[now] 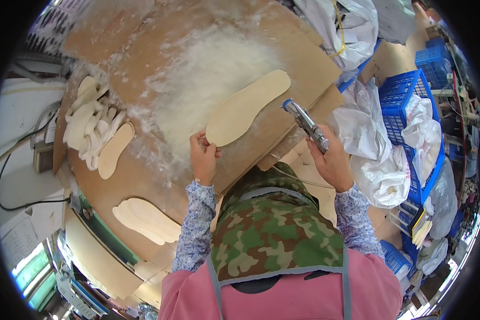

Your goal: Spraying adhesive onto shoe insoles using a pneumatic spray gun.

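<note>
A large cream shoe insole [245, 109] lies slanted on the cardboard-covered table. My left hand [203, 157] pinches its near, wide end between thumb and fingers. Closed round a silver spray gun [307, 127] is my right hand [329, 161], just right of the insole. The gun's blue-rimmed tip points up and left toward the insole, apart from it. A pale hose [304, 181] runs below the right hand; where it joins the gun is hidden.
On the left lie a heap of pale insole pieces [90, 125], a single tan insole [116, 149] and a stack of insoles [146, 220]. White fuzzy residue covers the cardboard [197, 26]. Blue crates [397, 104] and white plastic bags [381, 173] stand at the right.
</note>
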Motion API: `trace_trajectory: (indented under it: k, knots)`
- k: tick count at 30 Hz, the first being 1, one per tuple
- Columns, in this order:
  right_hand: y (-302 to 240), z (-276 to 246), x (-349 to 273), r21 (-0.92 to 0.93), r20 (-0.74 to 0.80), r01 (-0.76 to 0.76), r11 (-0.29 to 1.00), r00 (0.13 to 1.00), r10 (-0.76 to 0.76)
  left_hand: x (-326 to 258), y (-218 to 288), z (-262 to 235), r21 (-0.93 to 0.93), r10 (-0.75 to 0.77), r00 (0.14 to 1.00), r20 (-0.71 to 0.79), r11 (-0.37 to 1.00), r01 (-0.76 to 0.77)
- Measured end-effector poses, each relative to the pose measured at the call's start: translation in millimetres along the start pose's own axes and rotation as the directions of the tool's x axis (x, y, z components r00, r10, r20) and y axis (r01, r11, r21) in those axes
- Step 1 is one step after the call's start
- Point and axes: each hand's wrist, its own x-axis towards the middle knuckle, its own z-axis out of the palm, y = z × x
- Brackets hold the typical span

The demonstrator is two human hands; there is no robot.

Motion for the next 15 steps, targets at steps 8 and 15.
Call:
trace_trajectory:
  k: [8, 15]
  knots:
    - [11, -7, -11, 0.015, -0.127, -0.059, 0.998, 0.99, 0.06, -2, -2, -2, -0.019, 0.012, 0.999, 0.035, 1.0, -0.011]
    - [-1, 9, -32, 0.058, -0.055, -0.073, 0.996, 0.996, 0.076, -2, 1, -6, -0.013, 0.021, 0.998, 0.067, 1.0, -0.02]
